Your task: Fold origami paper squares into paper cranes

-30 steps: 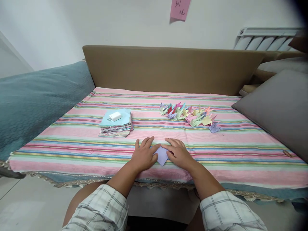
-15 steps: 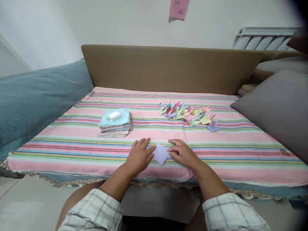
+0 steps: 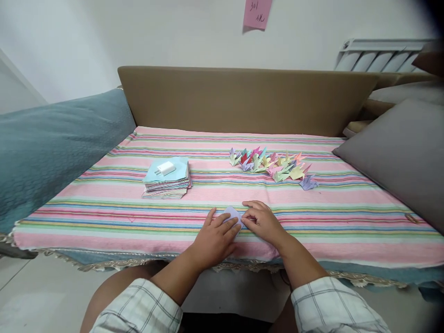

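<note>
A small folded square of lavender origami paper [image 3: 231, 212] lies on the striped cloth in front of me, one corner pointing away. My left hand [image 3: 218, 233] rests on it with fingers stretched out, covering much of its near part. At the paper's right corner, my right hand [image 3: 262, 223] pinches the edge between thumb and forefinger. Farther off to the right sit several folded paper cranes [image 3: 282, 167] in many colours. On the left is a stack of paper squares [image 3: 166, 185] with a white charger plug [image 3: 166, 168] on top.
The striped cloth [image 3: 104, 203] covers a sofa seat with a brown backrest [image 3: 243, 99] behind. A blue-green armrest [image 3: 62, 138] bounds the left, and a grey cushion [image 3: 398, 152] the right. A small brown loop [image 3: 411, 218] lies near the cushion.
My left hand has moved right from the paper's left corner and now lies over the sheet. My right hand stays at the right corner, its fingertips closer together.
</note>
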`<state>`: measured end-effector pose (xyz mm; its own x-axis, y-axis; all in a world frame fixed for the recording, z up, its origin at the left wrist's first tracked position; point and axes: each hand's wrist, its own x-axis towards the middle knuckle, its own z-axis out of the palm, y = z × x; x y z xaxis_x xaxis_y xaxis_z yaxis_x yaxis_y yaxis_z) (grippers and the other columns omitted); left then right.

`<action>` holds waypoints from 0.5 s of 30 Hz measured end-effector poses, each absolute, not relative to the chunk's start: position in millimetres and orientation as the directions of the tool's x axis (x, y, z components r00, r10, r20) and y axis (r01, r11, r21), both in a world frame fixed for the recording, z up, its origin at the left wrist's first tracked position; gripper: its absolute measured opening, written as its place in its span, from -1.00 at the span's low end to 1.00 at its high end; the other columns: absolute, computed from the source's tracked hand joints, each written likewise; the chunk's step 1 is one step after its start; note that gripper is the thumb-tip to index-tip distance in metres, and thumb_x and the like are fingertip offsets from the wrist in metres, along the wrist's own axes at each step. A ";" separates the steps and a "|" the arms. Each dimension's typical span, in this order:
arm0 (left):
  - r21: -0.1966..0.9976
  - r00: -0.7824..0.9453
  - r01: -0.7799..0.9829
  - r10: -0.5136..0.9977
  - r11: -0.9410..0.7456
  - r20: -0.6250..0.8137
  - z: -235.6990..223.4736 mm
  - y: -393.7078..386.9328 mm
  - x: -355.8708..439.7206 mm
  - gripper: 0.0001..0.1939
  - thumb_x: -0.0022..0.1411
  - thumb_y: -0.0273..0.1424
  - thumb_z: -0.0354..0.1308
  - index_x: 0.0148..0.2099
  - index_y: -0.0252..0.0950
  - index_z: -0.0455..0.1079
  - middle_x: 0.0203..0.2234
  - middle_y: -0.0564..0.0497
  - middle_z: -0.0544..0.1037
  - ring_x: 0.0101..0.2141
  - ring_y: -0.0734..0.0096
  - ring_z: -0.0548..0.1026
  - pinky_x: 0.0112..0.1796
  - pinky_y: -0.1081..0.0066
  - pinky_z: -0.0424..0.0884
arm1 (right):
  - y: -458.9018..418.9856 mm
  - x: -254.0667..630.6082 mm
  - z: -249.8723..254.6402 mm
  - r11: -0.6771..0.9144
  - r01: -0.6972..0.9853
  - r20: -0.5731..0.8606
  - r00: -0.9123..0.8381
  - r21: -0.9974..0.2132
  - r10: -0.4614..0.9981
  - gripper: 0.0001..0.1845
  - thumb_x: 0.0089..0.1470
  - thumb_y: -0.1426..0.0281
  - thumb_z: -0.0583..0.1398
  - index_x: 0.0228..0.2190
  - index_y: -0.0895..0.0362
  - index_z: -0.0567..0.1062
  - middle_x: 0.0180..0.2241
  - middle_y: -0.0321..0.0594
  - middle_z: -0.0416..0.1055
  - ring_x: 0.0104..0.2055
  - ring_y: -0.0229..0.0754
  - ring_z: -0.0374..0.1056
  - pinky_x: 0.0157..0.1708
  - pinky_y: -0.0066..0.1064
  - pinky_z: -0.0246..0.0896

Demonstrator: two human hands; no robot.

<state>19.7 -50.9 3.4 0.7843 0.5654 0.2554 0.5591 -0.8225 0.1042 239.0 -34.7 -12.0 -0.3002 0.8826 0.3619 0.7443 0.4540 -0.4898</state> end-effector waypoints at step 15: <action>-0.012 0.693 0.549 0.447 -0.836 0.566 -15.5 -47.2 26.1 -0.83 0.28 -0.42 0.01 -0.21 -0.15 0.43 -0.18 0.10 0.57 -0.15 0.43 0.46 0.20 0.08 -0.17 | -30.4 227.1 -10.7 0.603 0.685 0.389 -0.467 -0.409 0.794 -0.65 0.09 0.50 0.05 -0.13 0.03 0.49 0.07 -0.23 0.35 0.11 -0.07 0.17 0.07 -0.09 0.06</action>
